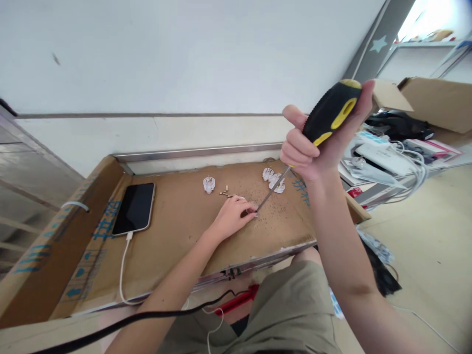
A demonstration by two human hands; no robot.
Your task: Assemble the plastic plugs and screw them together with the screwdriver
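Note:
My right hand [313, 142] is closed around the black and yellow handle of a screwdriver [334, 113], raised above the cardboard surface. The long metal shaft slants down and left to my left hand [236, 214]. That hand rests on the cardboard [177, 216], thumb and fingers pinched round a small part at the shaft's tip, mostly hidden by the fingers. Behind it lie small brass pieces [225, 191]. A white plug piece [209, 184] sits to their left, and more white plug pieces [276, 182] lie beyond the shaft.
A phone [133, 209] with a white cable lies on the left of the cardboard. Dark specks are scattered around the shaft's tip. On the right, a side table bears white cables [409, 162] and an open box [438, 103]. A black cable [147, 317] crosses the lower left.

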